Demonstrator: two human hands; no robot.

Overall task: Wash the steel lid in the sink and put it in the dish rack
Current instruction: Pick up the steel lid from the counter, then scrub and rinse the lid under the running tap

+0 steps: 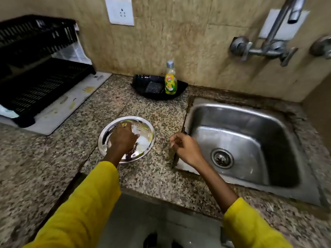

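A round shiny steel lid (143,140) lies flat on the granite counter, left of the sink, with yellowish smears on it. My left hand (123,138) rests on the lid's middle with fingers curled down, hiding the centre; whether it grips a knob there I cannot tell. My right hand (186,149) hovers over the counter at the sink's left rim, fingers loosely curled and holding nothing. The steel sink (279,122) is dry-looking with a drain at its bottom. The black dish rack (41,86) stands at the far left on a white mat.
A yellow dish soap bottle (171,81) stands in a black tray (139,86) with a dark scrub pad against the back wall. The wall tap (279,29) hangs above the sink, no water running. A socket plate (119,11) is on the wall. The counter's front edge is near me.
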